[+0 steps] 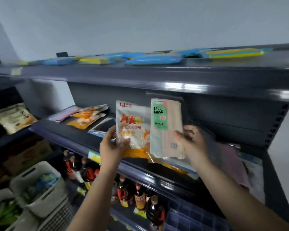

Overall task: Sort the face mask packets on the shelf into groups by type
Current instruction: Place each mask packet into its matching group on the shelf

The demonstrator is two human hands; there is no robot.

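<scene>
- face mask packets are held up side by side in front of the middle shelf [83,139], both upright, long axes vertical, printed fronts toward the camera.
- left hand [111,147] pinches the bottom left corner of the white-and-orange packet [132,124].
- right hand [193,141] grips the lower right edge of the green-labelled packet [165,127], which overlaps its neighbour.
- more orange packets [85,118] lie flat on the shelf, left.

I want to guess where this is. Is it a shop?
Probably a small shop or its stockroom: dark metal shelving holds many face mask packets, with rows of bottled drinks below and white baskets of goods.
</scene>
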